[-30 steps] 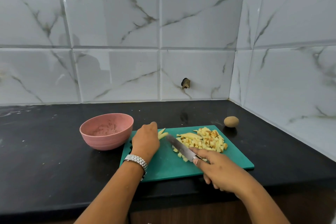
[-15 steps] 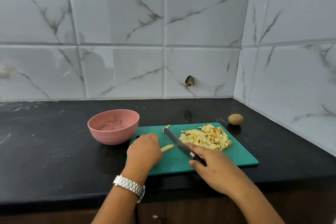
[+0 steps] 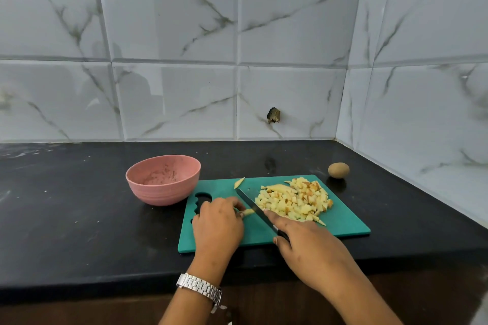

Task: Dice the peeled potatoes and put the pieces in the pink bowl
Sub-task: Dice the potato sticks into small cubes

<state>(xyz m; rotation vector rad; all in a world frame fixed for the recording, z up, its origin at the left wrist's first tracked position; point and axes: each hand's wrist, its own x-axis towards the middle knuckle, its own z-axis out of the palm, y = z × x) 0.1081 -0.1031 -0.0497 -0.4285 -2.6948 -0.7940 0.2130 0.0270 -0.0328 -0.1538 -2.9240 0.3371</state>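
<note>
**Potato strip and knife.** One pale potato strip is pinned flat on the teal cutting board, which sits against the near edge of the bench. The strip is pinched under the curled fingers of the left hand. Its free end projects from the fingertips toward the right end of the bench, and its long axis runs roughly parallel to the near edge.

**Blade.** The knife is gripped at its dark handle by the right hand, with the index finger laid along the spine. The blade runs obliquely, tip toward the back left and handle toward the near right, and crosses the strip's free end just beside the left fingertips.

**Judgement.** The next cut turns on that crossing – the strip is presented across the edge, so short dice can be taken. The margin to the fingertips is slim, and the grip would need to be drawn back toward the left.

**Other items.**
- The diced potato pile is heaped on the board on the far side of the blade.
- A stray sliver lies at the board's back edge.
- The pink bowl stands just beside the board's left end, and no dice are seen in it.
- The transfer to the bowl is judged not yet begun.
- A small brown unpeeled potato rests toward the back right corner.
</note>
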